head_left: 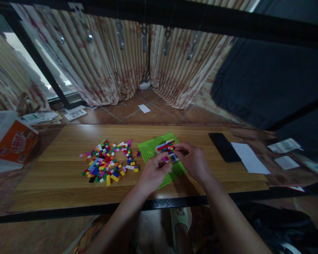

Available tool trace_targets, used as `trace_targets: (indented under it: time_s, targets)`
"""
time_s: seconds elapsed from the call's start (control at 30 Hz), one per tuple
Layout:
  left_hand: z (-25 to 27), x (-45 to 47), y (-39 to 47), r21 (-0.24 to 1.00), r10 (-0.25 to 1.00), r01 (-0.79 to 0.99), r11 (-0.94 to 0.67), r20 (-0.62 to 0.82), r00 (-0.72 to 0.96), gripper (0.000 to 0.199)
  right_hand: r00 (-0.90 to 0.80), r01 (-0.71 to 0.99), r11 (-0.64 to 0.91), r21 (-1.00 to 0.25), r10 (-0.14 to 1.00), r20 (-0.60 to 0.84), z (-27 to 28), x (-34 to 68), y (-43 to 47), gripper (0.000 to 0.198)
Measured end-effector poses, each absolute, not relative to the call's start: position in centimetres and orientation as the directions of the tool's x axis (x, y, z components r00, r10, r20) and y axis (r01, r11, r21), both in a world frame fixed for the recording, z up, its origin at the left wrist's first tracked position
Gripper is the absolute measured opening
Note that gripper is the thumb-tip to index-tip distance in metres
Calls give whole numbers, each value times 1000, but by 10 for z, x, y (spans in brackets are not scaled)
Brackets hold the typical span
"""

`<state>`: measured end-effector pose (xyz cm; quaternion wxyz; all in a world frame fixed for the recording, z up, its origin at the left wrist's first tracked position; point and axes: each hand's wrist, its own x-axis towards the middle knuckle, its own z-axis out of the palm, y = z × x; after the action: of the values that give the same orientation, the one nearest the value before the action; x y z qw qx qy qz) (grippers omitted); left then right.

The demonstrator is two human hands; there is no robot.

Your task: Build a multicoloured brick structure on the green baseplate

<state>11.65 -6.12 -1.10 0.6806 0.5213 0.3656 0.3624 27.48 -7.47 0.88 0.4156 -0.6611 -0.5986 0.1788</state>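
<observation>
A small build of multicoloured toy bricks [166, 145] stands on a green studded baseplate [147, 145], with red, blue, white and yellow bricks showing. My left hand [155, 171] is closed at the near left side of the build, its thumb and fingers gripping there. From the right, my right hand [193, 158] reaches to the build's right edge with its fingers pinched together. Whatever lies between those right fingertips is too small and hidden to make out. Both hands cover part of the build and the baseplate.
Loose toy bricks [108, 159] lie in a spread pile on the wooden table [53, 165], left of the baseplate. A black phone-like slab [224, 147] and white paper [249, 157] lie to the right. A clear plastic tub [2, 125] stands beyond the table's left end. A black bar [175, 203] edges the near side.
</observation>
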Motion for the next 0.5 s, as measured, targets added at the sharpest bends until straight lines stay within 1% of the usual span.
trace_targets:
  time_s: [0.1,0.17,0.3,0.5]
  targets:
    - [-12,119,-60,982,868,-95,164,-98,487,38,150,700,129,-702,935,321,4,269,-74,22]
    - [-10,120,-60,984,855,-93,153,-85,512,38,135,729,143,-669,928,346,1,266,-72,22]
    - [-6,121,-60,983,827,-94,156,-78,557,42,161,758,120,-642,918,362,-3,263,-69,21]
    - [-6,123,-60,982,823,-51,181,-123,554,50,259,785,23,-619,896,362,-5,262,-65,16]
